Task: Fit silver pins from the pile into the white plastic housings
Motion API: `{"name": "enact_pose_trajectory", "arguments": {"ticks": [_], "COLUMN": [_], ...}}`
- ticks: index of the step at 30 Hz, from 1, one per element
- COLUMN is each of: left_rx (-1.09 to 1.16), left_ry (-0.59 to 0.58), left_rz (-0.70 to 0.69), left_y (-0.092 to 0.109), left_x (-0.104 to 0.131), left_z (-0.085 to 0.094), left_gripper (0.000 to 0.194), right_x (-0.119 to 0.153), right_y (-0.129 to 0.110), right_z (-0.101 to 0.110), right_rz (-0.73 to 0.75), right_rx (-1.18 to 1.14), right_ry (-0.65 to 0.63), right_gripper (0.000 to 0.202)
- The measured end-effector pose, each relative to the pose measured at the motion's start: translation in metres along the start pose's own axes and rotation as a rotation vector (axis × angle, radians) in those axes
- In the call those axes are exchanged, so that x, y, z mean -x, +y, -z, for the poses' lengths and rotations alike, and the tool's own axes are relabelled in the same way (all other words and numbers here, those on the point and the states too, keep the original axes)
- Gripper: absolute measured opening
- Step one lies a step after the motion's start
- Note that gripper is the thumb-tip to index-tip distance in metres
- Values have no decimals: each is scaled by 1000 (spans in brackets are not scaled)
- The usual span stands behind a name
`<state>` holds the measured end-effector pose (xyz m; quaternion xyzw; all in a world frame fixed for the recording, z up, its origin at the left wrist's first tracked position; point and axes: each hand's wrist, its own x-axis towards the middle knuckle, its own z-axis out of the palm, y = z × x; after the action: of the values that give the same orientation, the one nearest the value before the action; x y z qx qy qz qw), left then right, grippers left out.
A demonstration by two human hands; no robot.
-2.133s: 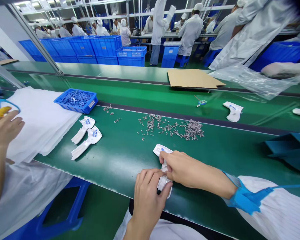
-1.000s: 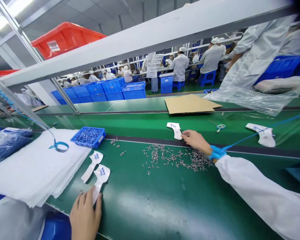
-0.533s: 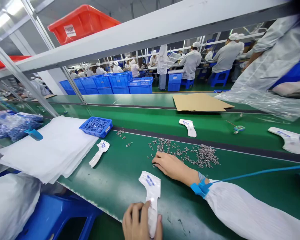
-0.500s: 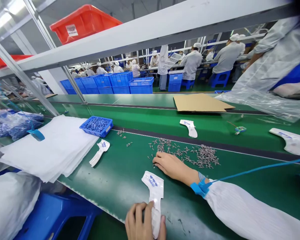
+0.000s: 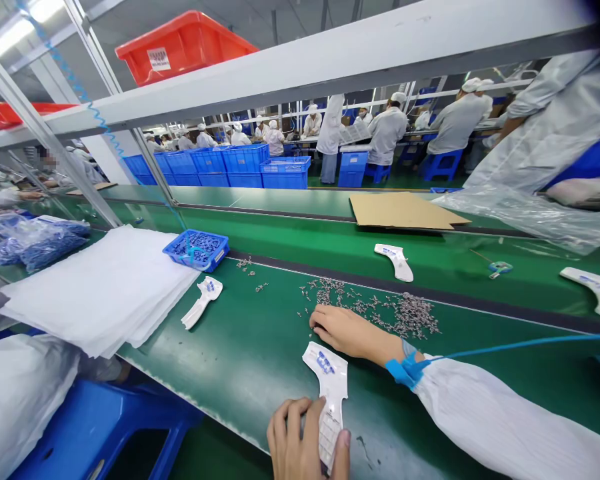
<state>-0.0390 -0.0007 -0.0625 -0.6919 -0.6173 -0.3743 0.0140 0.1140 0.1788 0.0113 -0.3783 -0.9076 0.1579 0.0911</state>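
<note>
Pinning the white pistol-shaped plastic shell [image 5: 329, 390] at lower centre, the left hand [image 5: 305, 443] grips its handle while the right hand [image 5: 347, 331], fingers curled, picks among small silver screws [image 5: 380, 310] mid-frame; fitting one likely demands careful alignment.

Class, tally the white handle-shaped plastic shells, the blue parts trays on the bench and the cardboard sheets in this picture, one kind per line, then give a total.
White plastic shells: 4
Blue parts tray: 1
Cardboard sheet: 1
Total: 6
</note>
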Motion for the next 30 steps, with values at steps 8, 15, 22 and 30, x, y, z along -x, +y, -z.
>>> {"name": "enact_pose_trajectory", "arguments": {"ticks": [8, 15, 22, 30], "left_rx": [245, 280, 258, 194], "left_ry": [-33, 3, 38, -163], "left_rz": [-97, -54, -17, -55], "left_y": [6, 11, 14, 4], "left_x": [-36, -30, -18, -19], "left_z": [33, 30, 25, 34], "left_gripper": [29, 17, 15, 26], "right_x": [59, 71, 78, 81], "right_y": [-50, -62, -66, -67], "right_z": [19, -1, -15, -7], "right_rz": [-194, -309, -371, -373], "right_rx": [-645, -901, -925, -739], "right_ry": [-123, -148, -108, -205], "right_gripper": [23, 25, 30, 29]}}
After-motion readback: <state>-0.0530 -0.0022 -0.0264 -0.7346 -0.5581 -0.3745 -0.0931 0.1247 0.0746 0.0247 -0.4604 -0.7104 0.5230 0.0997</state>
